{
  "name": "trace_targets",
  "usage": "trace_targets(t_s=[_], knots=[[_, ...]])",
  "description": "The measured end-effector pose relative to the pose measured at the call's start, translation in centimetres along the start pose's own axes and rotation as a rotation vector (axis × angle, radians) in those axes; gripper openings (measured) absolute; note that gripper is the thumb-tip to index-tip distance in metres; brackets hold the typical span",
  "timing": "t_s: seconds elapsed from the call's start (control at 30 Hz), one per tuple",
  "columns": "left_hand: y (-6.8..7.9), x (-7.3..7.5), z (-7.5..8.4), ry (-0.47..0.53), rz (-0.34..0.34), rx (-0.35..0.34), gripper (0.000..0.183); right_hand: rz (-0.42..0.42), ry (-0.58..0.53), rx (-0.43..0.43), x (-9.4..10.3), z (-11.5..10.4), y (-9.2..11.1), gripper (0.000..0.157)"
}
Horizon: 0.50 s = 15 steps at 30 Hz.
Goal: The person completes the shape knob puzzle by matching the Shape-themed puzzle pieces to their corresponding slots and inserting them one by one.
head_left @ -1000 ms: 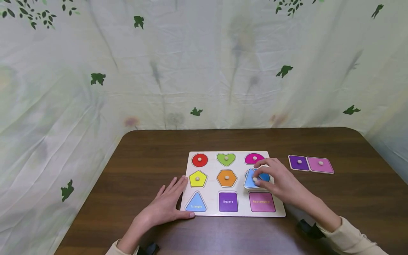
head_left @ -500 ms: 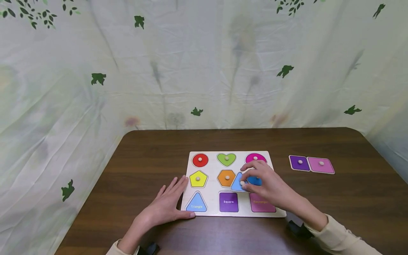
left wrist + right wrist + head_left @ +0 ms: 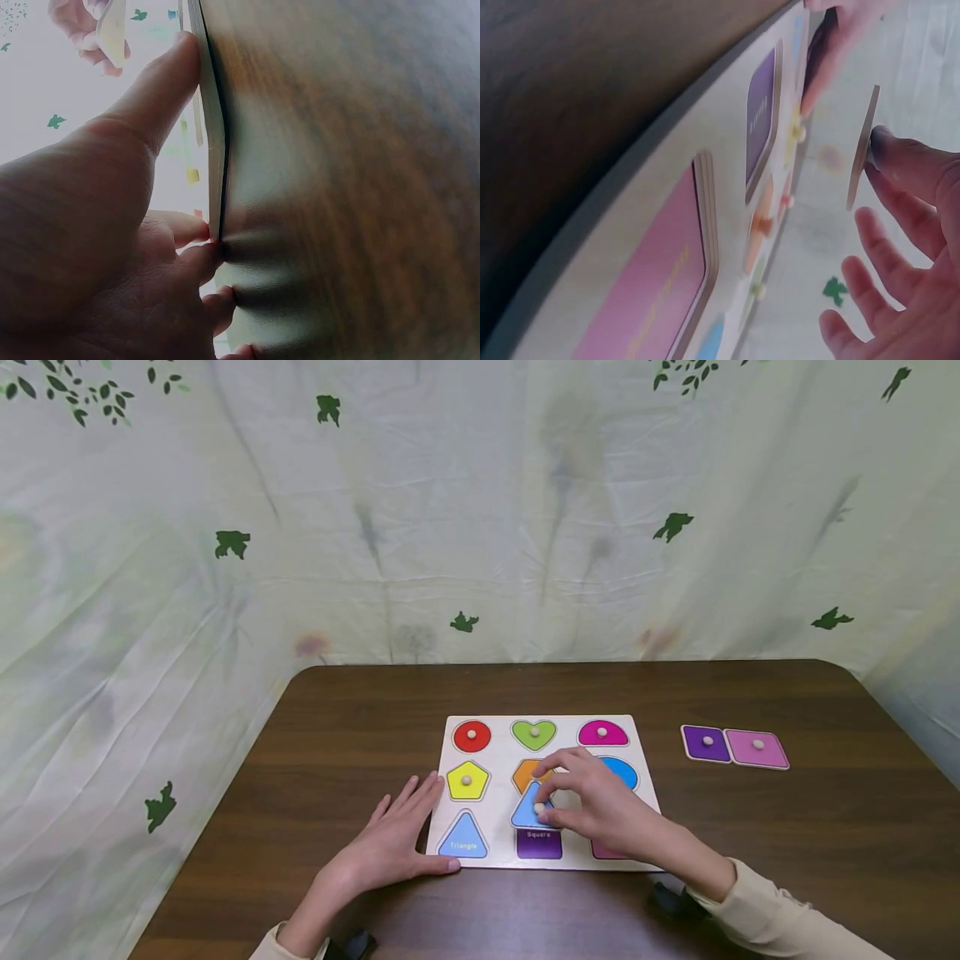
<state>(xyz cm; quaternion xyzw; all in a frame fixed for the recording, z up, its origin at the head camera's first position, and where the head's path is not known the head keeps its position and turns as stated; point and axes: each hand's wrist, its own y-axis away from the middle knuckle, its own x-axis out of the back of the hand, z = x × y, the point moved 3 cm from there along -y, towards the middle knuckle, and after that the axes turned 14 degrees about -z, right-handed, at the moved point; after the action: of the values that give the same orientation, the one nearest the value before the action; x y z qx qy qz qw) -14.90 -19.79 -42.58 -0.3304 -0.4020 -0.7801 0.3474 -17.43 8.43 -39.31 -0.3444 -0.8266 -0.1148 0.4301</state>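
Shifted leftward since earlier, the blue triangle piece (image 3: 527, 812) hangs above the middle column of the puzzle board (image 3: 500, 753), its knob (image 3: 539, 808) pinched in the right hand's grip (image 3: 597, 799); the left hand (image 3: 393, 841), unclenched, touches the board's near left corner.

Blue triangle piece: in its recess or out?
Out. The right hand pinches the blue triangle piece by its knob; the right wrist view shows it clear of the board, and the recess reading "Triangle" lies uncovered.
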Motion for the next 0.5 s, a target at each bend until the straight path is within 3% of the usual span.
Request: trace_targets(t_s=[0.27,0.5], knots=[[0.0,0.0,0.1,0.001,-0.004,0.007,0.112,-0.043,0.037,0.030,-1.3,-0.8,-1.3,0.013],[-0.1,0.0,0.0,0.003,-0.012,0.011,0.112,-0.106,0.062,-0.044,-2.4,-1.2,-2.5,0.011]])
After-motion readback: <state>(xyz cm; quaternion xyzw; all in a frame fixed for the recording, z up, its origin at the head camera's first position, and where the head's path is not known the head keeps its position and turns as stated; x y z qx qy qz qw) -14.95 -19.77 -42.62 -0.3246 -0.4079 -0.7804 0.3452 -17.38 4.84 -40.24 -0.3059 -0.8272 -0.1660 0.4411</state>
